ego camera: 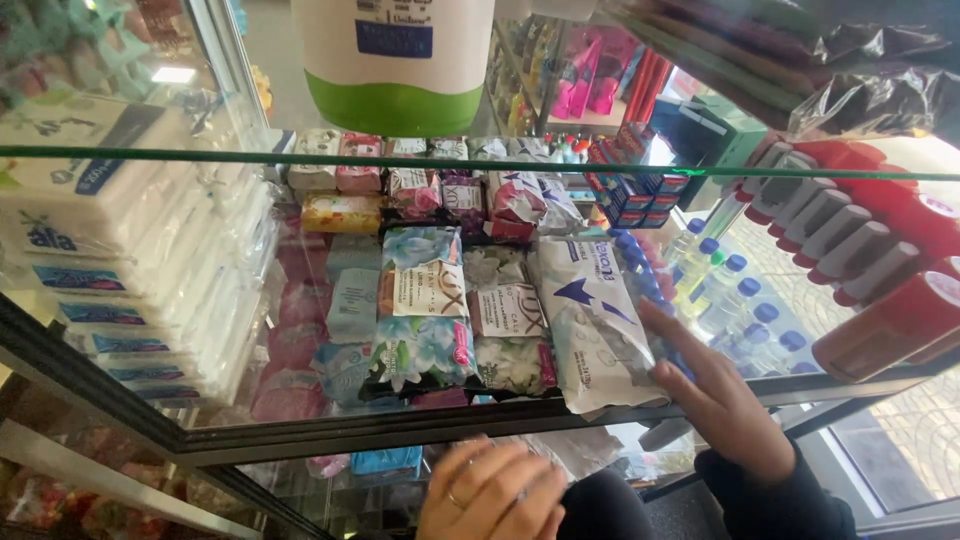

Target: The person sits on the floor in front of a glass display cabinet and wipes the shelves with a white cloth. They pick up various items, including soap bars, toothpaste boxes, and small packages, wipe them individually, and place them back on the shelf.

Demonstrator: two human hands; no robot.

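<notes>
While the camera looks down through a glass shelf [120, 152] in a shop display, the person's two hands work at the near edge. The right hand [715, 395] sits at about four o'clock in the view, fingers stretched flat and spread, fingertips pressed against the right edge of a white pack [595, 325] with blue arrow marks. It pushes or steadies the pack without gripping it. The pack lies tilted at the right end of a row, just beside a white floral pack [512, 335] and a blue floral pack [425, 305], and all three rest close together at the centre.

The left hand [490, 492] is at six o'clock, below the shelf frame, with a ring on one finger. Its fingers curl loosely downward, and whether it holds anything cannot be told, since the palm is hidden.

As the shelf looks now, most packs already lie in rows, with smaller soap bars [420, 180] lined up at twelve o'clock. Only the white pack looks unsettled, being askew and overhanging the front edge.

White tissue packs [120, 270] are stacked at nine o'clock. Clear bottles [735, 295] with blue caps stand at three o'clock, just behind the right hand, and red tubes [860, 250] lie farther right. A large white and green container [395, 60] stands on the glass at twelve o'clock.
</notes>
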